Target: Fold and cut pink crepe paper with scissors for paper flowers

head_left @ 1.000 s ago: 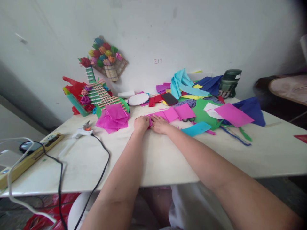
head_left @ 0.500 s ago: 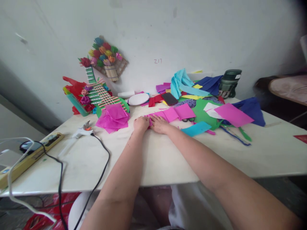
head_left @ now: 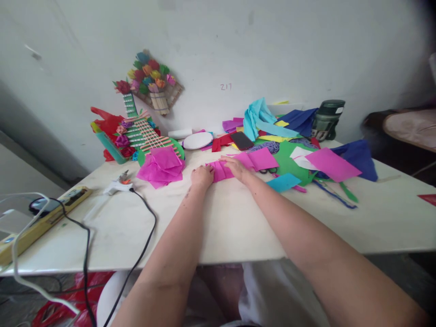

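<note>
A long pink crepe paper strip (head_left: 261, 158) with creases across it lies on the white table. My left hand (head_left: 202, 176) is closed on its left end, fingers bunched together. Farther along the strip, my right hand (head_left: 235, 167) rests with its fingers stretched out and lying over the paper. Between the two hands a short folded stretch of pink shows. To the left of my hands sits a pile of pink crepe paper pieces (head_left: 161, 168). Black scissor handles (head_left: 267, 171) peek out below the strip's right part.
A hot glue gun (head_left: 118, 186) and a power strip (head_left: 44, 222) with cables lie at left. Behind are a flower-covered paper guitar (head_left: 148, 131), a white disc (head_left: 197, 141) and a phone (head_left: 241, 141). Coloured paper scraps (head_left: 293, 163) and a bottle (head_left: 327, 120) stand right.
My right hand has slid right along the strip, away from my left hand, uncovering folded pink paper. My left hand stays at the strip's left end.
</note>
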Motion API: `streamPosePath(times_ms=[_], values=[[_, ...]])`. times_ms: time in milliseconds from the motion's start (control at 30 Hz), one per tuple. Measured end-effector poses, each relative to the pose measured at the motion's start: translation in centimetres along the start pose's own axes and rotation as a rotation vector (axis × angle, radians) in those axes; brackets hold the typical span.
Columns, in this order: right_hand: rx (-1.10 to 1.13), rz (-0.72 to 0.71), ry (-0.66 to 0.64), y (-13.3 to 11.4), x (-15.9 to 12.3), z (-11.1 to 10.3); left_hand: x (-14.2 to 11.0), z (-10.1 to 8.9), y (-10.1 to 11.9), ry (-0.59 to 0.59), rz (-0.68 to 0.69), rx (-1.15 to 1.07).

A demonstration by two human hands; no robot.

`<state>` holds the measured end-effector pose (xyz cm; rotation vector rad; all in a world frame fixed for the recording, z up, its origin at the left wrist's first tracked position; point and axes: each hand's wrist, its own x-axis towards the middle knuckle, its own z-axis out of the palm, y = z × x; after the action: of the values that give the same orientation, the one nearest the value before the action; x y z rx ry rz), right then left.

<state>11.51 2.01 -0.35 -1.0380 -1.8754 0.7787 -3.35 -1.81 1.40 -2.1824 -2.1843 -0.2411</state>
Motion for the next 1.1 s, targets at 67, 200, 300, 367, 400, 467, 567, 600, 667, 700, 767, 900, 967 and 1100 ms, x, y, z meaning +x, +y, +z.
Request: streamPosePath(times_ms=[67, 200, 300, 367, 400, 467, 567, 600, 667, 700, 767, 900, 967, 1100], values=[[0.029, -0.006, 0.064, 0.2, 0.0, 0.1, 0.0, 0.1, 0.1, 0.004, 0.002, 0.020], [-0.161, -0.041, 0.010, -0.5, -0.2, 0.9, -0.1, 0.0, 0.1, 0.010, -0.009, 0.027], [-0.388, -0.132, -0.087, -1.0, -0.5, 1.5, -0.2, -0.1, 0.1, 0.038, -0.021, 0.016], [-0.518, -0.176, -0.145, -1.0, -0.7, 1.7, -0.3, -0.1, 0.0, 0.063, -0.034, 0.003], [-0.570, -0.181, -0.167, -0.9, -0.8, 1.7, -0.3, -0.1, 0.0, 0.076, -0.039, -0.003], [-0.650, -0.162, -0.203, -0.8, -0.9, 1.6, -0.3, 0.0, -0.1, 0.096, -0.043, -0.011], [-0.719, -0.127, -0.246, -0.7, -1.1, 1.3, -0.3, 0.1, -0.2, 0.116, -0.035, -0.029], [-0.733, -0.125, -0.258, -0.7, -1.1, 1.3, -0.3, 0.1, -0.2, 0.120, -0.033, -0.036], [-0.748, -0.131, -0.268, -0.7, -1.1, 1.2, -0.4, 0.1, -0.1, 0.122, -0.034, -0.043], [-0.749, -0.133, -0.261, -0.6, -1.0, 1.2, -0.4, 0.0, -0.1, 0.121, -0.035, -0.045], [-0.734, -0.134, -0.210, -0.6, -0.9, 1.1, -0.4, 0.0, 0.0, 0.114, -0.041, -0.045], [-0.626, -0.152, -0.066, -0.9, -0.7, 0.7, -0.3, 0.0, 0.0, 0.110, -0.054, -0.051], [-0.554, -0.181, -0.040, -1.3, -0.7, 0.7, -0.2, 0.1, -0.1, 0.113, -0.054, -0.050], [-0.475, -0.217, -0.098, -1.5, -0.9, 1.5, 0.0, 0.4, -0.2, 0.112, -0.068, -0.048]])
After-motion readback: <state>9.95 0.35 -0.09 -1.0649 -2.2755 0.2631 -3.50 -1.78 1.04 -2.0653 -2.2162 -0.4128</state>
